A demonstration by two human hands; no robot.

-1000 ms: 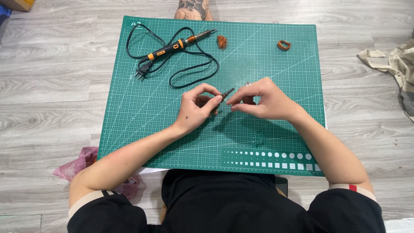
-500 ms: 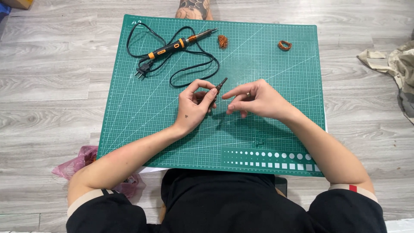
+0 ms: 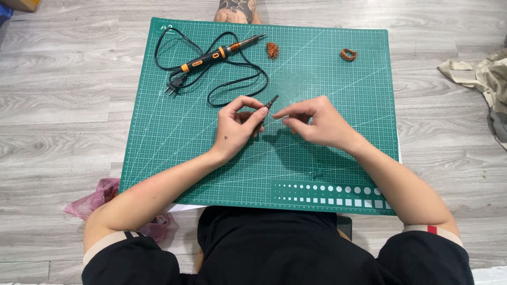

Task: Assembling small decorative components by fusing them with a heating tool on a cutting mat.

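Left hand point(image 3: 236, 128) is pinched shut around a small dark tool point(image 3: 267, 107), thumb and forefinger on the shank, tip sticking up and to the right past the fingertips; too small to tell exactly what kind of tool it is. Right hand point(image 3: 315, 123) sits just beside it, thumb and forefinger tips brought together near the tool's tip, other fingers loosely curled; can't tell whether anything is between those fingertips, looks like a fine pinch but nothing resolvable. Both hands hover over the middle of the green cutting mat point(image 3: 338, 84), tool held above the mat surface rather than lying on it. Further out on the mat: black-and-orange soldering iron point(image 3: 219, 53) lies top-left, tip pointing right, its black cord point(image 3: 237, 84) looped around below it, plug point(image 3: 175, 86) at the left end of the loop. Small coppery wire ball point(image 3: 272, 50) just right of the iron tip. Second coppery coil point(image 3: 348, 54) near the top-right of the mat, well apart from the hands. Mat sits on grey wood-plank floor point(image 3: 58, 105). Pink plastic bag point(image 3: 97, 198) off the mat's lower-left corner, beige cloth point(image 3: 483, 74) at the right edge of view.
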